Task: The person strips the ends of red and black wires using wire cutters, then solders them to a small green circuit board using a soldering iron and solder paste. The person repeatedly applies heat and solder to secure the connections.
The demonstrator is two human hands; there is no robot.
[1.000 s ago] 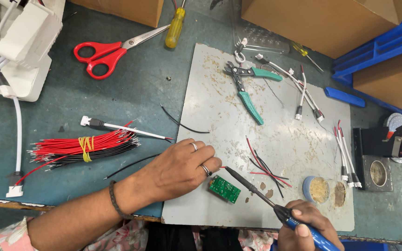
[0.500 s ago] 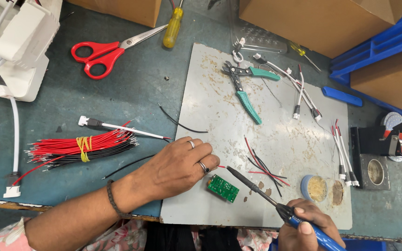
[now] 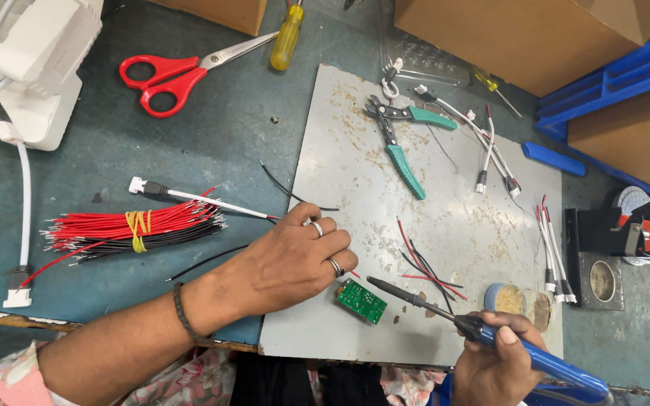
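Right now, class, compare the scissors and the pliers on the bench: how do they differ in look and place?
The scissors have red loop handles; the pliers have straight teal ones. The scissors lie on the blue-green bench top; the pliers lie on the grey metal sheet. Both lie flat and untouched by either hand.

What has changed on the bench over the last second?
Almost nothing. The left hand still rests by the green board, and the right hand still holds the soldering iron with its tip just right of the board. Nothing was picked up or let go. Scissors, cutters and wire bundle lie as before.
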